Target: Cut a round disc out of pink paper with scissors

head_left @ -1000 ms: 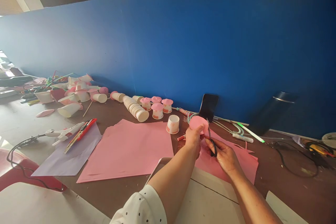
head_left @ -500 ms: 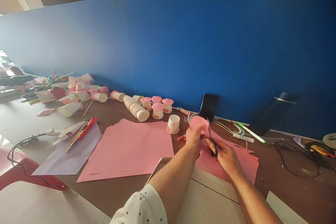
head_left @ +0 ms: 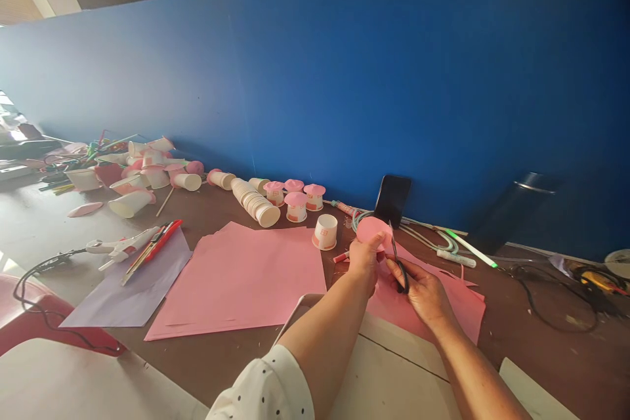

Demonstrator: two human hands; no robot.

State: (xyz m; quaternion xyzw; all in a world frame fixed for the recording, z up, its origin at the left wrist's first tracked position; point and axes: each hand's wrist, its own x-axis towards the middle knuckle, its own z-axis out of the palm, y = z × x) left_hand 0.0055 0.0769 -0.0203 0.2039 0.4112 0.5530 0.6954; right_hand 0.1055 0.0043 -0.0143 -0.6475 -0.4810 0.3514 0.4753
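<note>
A round piece of pink paper is pinched between the thumb and fingers of my left hand. My right hand grips black-handled scissors, their blades pointing up right beside the paper's right edge. Whether the blades are parted or touch the paper I cannot tell. Beneath both hands lies cut pink paper with ragged strips along its far side. A white paper cup with a drawn window stands upside down to the left of my left hand. Behind the paper circle a black phone leans against the blue partition.
Pink sheets are stacked left of my arms. Farther left, a red utility knife and a glue gun rest on lilac paper. Several pink-roofed cups and nested cups line the blue partition. A dark bottle stands right.
Almost nothing differs. My left hand and the paper circle have shifted very slightly to the right, and the scissors stay beside the paper's edge.
</note>
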